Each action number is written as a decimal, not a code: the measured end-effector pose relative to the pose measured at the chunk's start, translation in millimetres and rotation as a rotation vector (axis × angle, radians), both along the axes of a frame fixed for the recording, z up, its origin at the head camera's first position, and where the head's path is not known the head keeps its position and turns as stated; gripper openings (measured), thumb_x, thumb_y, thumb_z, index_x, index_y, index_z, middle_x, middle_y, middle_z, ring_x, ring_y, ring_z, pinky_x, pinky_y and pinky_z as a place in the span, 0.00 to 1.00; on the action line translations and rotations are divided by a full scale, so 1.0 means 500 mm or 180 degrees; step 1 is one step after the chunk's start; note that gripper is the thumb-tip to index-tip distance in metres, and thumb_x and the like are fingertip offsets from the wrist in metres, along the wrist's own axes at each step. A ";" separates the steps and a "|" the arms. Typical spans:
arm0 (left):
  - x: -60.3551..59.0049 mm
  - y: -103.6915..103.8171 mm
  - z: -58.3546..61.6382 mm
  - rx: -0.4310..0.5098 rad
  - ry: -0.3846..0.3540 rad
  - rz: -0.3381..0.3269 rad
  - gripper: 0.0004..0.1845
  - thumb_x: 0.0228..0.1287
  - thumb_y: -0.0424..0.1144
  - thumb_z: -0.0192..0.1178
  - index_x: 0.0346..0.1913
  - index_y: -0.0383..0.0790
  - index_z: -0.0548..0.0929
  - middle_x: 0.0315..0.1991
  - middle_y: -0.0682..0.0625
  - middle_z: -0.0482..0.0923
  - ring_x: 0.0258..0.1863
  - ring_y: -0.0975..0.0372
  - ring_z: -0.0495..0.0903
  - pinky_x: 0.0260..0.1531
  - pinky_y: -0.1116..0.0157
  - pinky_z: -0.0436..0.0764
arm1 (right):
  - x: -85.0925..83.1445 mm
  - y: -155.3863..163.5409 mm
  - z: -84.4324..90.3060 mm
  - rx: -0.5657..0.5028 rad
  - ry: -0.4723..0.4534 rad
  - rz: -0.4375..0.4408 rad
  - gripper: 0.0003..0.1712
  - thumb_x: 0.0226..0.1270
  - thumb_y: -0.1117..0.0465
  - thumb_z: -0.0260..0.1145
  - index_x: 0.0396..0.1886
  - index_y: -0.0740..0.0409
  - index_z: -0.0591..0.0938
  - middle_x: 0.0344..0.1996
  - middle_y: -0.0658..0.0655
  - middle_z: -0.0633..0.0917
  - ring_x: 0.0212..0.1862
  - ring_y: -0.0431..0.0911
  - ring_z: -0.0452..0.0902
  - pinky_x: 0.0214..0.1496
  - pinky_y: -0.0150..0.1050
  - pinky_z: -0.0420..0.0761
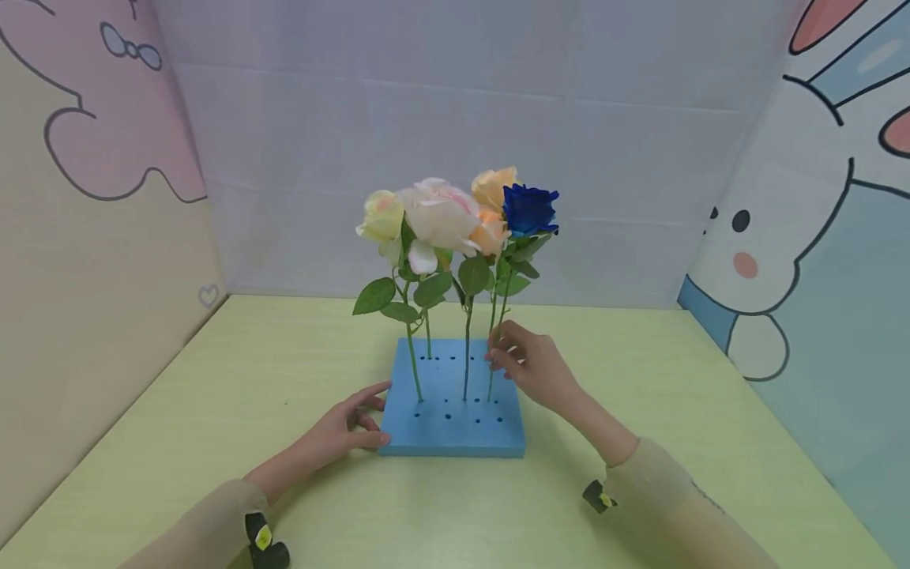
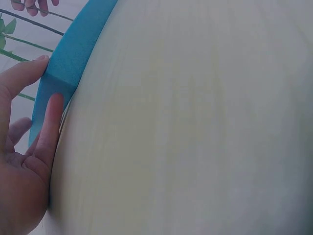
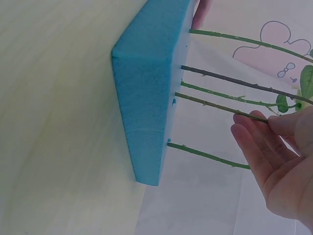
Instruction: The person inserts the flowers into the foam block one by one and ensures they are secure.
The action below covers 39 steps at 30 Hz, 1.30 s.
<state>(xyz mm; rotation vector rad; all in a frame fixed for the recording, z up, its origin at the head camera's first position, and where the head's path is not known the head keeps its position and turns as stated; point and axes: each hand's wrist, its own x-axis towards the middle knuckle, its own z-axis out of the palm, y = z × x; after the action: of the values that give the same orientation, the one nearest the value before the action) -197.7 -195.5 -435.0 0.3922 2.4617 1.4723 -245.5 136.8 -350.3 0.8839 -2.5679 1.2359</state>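
A blue foam block (image 1: 455, 438) with rows of small holes lies flat on the table, several artificial roses standing in it. My right hand (image 1: 538, 367) pinches the stem (image 3: 215, 105) of the blue rose (image 1: 529, 209) between thumb and fingertips; in the right wrist view the stem's lower end meets the block. At the block's left side rests my left hand (image 1: 334, 431), its fingers spread and touching the edge. Left of the blue rose are peach roses (image 1: 490, 231), a large pale pink rose (image 1: 441, 212) and a pale yellow rose (image 1: 381, 215). Green leaves (image 1: 434, 289) hang below the blooms.
The pale yellow-green table (image 1: 284, 340) extends around the block on all sides. A light fabric backdrop (image 1: 284, 158) rises behind it. Panels with a cartoon rabbit (image 1: 775, 213) on the right and a pink cartoon figure (image 1: 107, 142) on the left flank the table.
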 end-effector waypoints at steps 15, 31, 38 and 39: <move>0.002 0.001 0.003 0.0049 0.0001 -0.0020 0.44 0.59 0.43 0.70 0.76 0.46 0.59 0.63 0.37 0.71 0.41 0.63 0.80 0.45 0.66 0.75 | 0.008 0.000 -0.013 -0.0038 -0.0192 0.0048 0.03 0.72 0.64 0.61 0.41 0.60 0.77 0.33 0.58 0.87 0.37 0.56 0.88 0.33 0.38 0.85; 0.008 0.003 0.011 0.0095 -0.0015 -0.0006 0.45 0.60 0.41 0.70 0.77 0.44 0.59 0.63 0.37 0.72 0.42 0.60 0.79 0.43 0.66 0.75 | 0.010 0.000 -0.015 0.0016 -0.0240 0.0061 0.02 0.72 0.65 0.61 0.41 0.57 0.77 0.34 0.57 0.87 0.38 0.55 0.88 0.33 0.33 0.84; 0.008 0.002 0.009 0.0096 0.0001 -0.0022 0.44 0.60 0.41 0.70 0.77 0.44 0.59 0.63 0.37 0.72 0.42 0.60 0.79 0.43 0.66 0.75 | 0.011 -0.001 -0.015 0.0021 -0.0222 0.0064 0.02 0.71 0.65 0.62 0.41 0.57 0.77 0.33 0.56 0.86 0.38 0.54 0.88 0.33 0.33 0.84; 0.008 0.002 0.009 0.0097 0.0003 -0.0023 0.44 0.60 0.41 0.70 0.77 0.44 0.59 0.63 0.37 0.71 0.42 0.60 0.79 0.43 0.66 0.75 | 0.011 -0.001 -0.015 0.0021 -0.0216 0.0063 0.02 0.71 0.65 0.62 0.41 0.57 0.77 0.33 0.56 0.86 0.38 0.54 0.88 0.33 0.33 0.84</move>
<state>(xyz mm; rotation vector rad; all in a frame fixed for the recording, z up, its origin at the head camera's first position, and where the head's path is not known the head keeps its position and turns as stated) -193.7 -194.7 -430.7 0.4074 2.4384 1.5087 -240.2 136.3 -357.8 0.8856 -2.6229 1.2852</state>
